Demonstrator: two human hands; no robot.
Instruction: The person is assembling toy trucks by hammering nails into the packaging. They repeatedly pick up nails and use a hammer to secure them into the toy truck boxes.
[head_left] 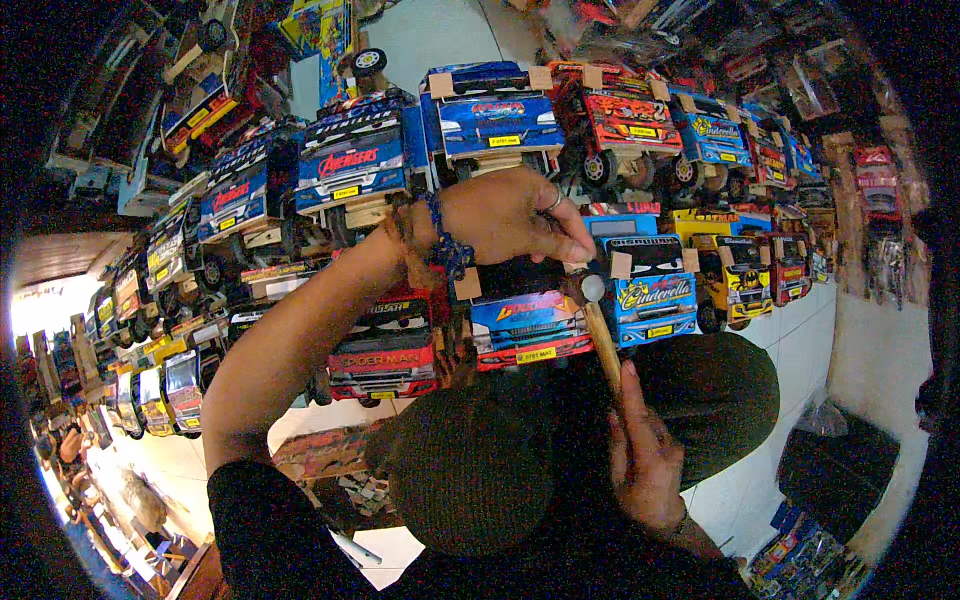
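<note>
My right hand grips the wooden handle of a hammer. Its round metal head is at the upper side corner of a red toy truck with a dark windscreen, in front of my knees. Reaching over that truck from the left, my left hand has its fingertips pinched on a small pale wooden piece beside the hammer head. A similar wooden tab sticks out at the truck's other upper corner. Whether the hammer head touches the wooden piece cannot be made out.
A blue toy truck with wooden tabs stands close on the right, a red one on the left. Behind are rows of more toy trucks, including a blue one. A dark mat lies on the tiled floor at right.
</note>
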